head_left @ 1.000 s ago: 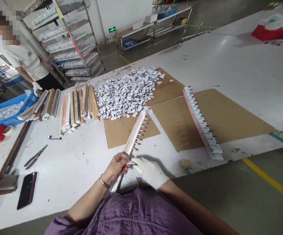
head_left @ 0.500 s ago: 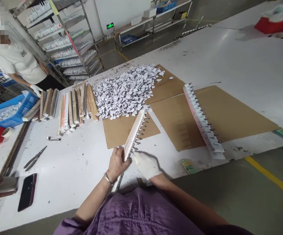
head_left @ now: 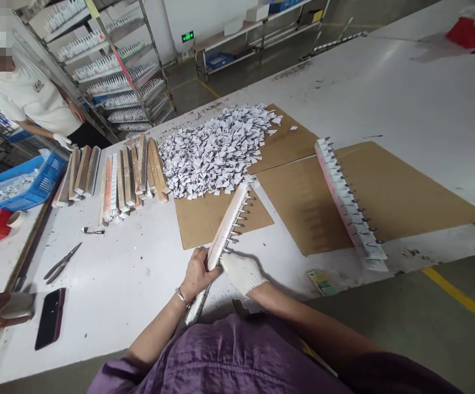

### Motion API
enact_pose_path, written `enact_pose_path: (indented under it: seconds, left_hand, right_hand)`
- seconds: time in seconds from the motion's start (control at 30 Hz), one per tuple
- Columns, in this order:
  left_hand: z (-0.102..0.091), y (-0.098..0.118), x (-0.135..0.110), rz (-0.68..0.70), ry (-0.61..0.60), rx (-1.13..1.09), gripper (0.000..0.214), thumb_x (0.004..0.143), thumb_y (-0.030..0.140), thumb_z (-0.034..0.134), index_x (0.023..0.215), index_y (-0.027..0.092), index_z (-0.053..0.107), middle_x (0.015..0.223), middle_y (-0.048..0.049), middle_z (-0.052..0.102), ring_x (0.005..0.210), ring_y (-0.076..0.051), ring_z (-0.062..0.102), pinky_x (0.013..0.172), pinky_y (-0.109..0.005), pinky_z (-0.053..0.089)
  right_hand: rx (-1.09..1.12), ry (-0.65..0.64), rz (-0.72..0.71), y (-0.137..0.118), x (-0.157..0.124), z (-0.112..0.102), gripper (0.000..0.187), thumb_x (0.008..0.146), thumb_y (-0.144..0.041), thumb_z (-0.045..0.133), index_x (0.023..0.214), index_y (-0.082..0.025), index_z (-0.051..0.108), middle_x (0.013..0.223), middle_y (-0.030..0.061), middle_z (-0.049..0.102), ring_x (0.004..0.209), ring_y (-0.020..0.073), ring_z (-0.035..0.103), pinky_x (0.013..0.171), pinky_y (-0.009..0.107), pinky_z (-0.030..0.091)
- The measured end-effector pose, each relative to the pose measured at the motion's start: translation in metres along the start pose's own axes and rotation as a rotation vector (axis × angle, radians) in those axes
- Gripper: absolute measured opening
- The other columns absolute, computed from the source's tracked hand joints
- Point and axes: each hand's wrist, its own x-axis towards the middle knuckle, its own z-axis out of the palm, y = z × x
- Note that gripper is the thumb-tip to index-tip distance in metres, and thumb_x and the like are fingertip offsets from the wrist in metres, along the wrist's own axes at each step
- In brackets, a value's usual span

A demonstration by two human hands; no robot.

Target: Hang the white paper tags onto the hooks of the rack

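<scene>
My left hand (head_left: 197, 273), bare with a bracelet at the wrist, is closed around a long white bar (head_left: 226, 230) with a row of metal clips along its right edge. The bar slants from my body toward a heap of small white pieces (head_left: 216, 150) on cardboard. My right hand (head_left: 241, 272), in a white knitted glove, presses against the bar's right edge just beside my left hand. Its fingers are bent together, and whatever they pinch is hidden. A second bar (head_left: 348, 202), with white pieces along its clips, lies on the cardboard sheet (head_left: 410, 191) to the right.
Several wooden bars (head_left: 128, 175) lie at the back left beside a blue basket (head_left: 36, 180). Pliers (head_left: 63, 264), a phone (head_left: 51, 318) and a brown cup (head_left: 5, 309) are on the left. A person in a white shirt (head_left: 42, 101) stands behind, near a loaded rack (head_left: 118, 65).
The view has shifted slightly. My right hand has drawn in closer against the bar, its fingertips now partly behind the edge. My left hand keeps its grip.
</scene>
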Motion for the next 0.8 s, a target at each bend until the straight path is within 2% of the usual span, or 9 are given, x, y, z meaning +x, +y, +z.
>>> enact_pose_path:
  seconds: [0.17, 0.27, 0.33, 0.4, 0.47, 0.57, 0.67, 0.8]
  left_hand:
    - [0.003, 0.000, -0.010, -0.024, 0.042, 0.026, 0.038, 0.071, 0.023, 0.074, 0.107, 0.018, 0.065, 0.098, -0.0058, 0.059, 0.090, -0.023, 0.057, 0.084, -0.036, 0.051]
    - [-0.008, -0.012, 0.004, -0.008, -0.023, -0.073, 0.045, 0.079, 0.036, 0.074, 0.119, 0.017, 0.064, 0.098, -0.0059, 0.065, 0.085, -0.021, 0.061, 0.077, -0.032, 0.052]
    - [-0.026, -0.025, 0.033, -0.030, 0.007, -0.078, 0.038, 0.089, 0.042, 0.064, 0.119, 0.018, 0.065, 0.093, -0.0047, 0.069, 0.079, -0.019, 0.063, 0.072, -0.030, 0.052]
    - [-0.050, -0.038, 0.076, -0.083, 0.163, 0.024, 0.027, 0.096, 0.036, 0.055, 0.109, 0.017, 0.067, 0.092, -0.0060, 0.070, 0.081, -0.019, 0.064, 0.076, -0.030, 0.052]
    - [-0.073, -0.049, 0.124, -0.120, 0.313, 0.136, 0.019, 0.094, 0.024, 0.053, 0.103, 0.016, 0.067, 0.098, -0.0095, 0.069, 0.090, -0.021, 0.064, 0.087, -0.034, 0.051]
    - [-0.094, -0.057, 0.180, -0.120, 0.389, 0.196, 0.013, 0.086, 0.010, 0.055, 0.094, 0.015, 0.065, 0.103, -0.0120, 0.065, 0.102, -0.024, 0.062, 0.100, -0.039, 0.046]
    - [-0.098, -0.057, 0.208, -0.098, 0.411, 0.205, 0.014, 0.082, 0.004, 0.054, 0.078, 0.017, 0.060, 0.094, -0.0097, 0.064, 0.099, -0.024, 0.062, 0.106, -0.044, 0.041]
    - [-0.101, -0.052, 0.209, -0.064, 0.439, 0.148, 0.019, 0.083, 0.006, 0.052, 0.070, 0.019, 0.054, 0.081, -0.0066, 0.061, 0.094, -0.024, 0.063, 0.103, -0.044, 0.042]
  right_hand:
    - [0.028, 0.028, -0.029, 0.000, -0.002, -0.003, 0.036, 0.098, -0.045, 0.059, 0.122, -0.019, 0.064, 0.122, 0.0084, 0.065, 0.104, 0.0210, 0.065, 0.091, 0.041, 0.056]
    - [0.048, 0.046, -0.056, 0.003, -0.011, -0.004, 0.038, 0.097, -0.048, 0.059, 0.119, -0.018, 0.065, 0.116, 0.0088, 0.068, 0.099, 0.0202, 0.066, 0.089, 0.040, 0.056]
    - [0.058, 0.059, -0.073, 0.006, -0.015, -0.004, 0.032, 0.097, -0.046, 0.058, 0.114, -0.021, 0.069, 0.107, 0.0084, 0.072, 0.096, 0.0205, 0.068, 0.088, 0.037, 0.056]
    - [0.079, 0.095, -0.091, 0.008, -0.016, -0.002, 0.027, 0.099, -0.039, 0.052, 0.109, -0.026, 0.072, 0.102, 0.0079, 0.075, 0.098, 0.0215, 0.070, 0.089, 0.032, 0.054]
    - [0.126, 0.159, -0.121, 0.011, -0.012, 0.000, 0.031, 0.100, -0.032, 0.045, 0.112, -0.027, 0.072, 0.109, 0.0076, 0.076, 0.106, 0.0230, 0.070, 0.094, 0.032, 0.052]
    - [0.147, 0.230, -0.166, 0.013, -0.002, 0.006, 0.034, 0.098, -0.030, 0.042, 0.116, -0.024, 0.071, 0.120, 0.0082, 0.074, 0.110, 0.0269, 0.069, 0.096, 0.037, 0.051]
    - [0.134, 0.234, -0.187, 0.016, 0.005, 0.009, 0.035, 0.098, -0.029, 0.040, 0.115, -0.027, 0.071, 0.118, 0.0063, 0.074, 0.109, 0.0268, 0.069, 0.095, 0.038, 0.052]
    - [0.228, 0.242, -0.205, 0.018, 0.002, 0.008, 0.038, 0.095, -0.025, 0.042, 0.123, -0.026, 0.068, 0.124, 0.0052, 0.073, 0.116, 0.0233, 0.067, 0.103, 0.033, 0.049]
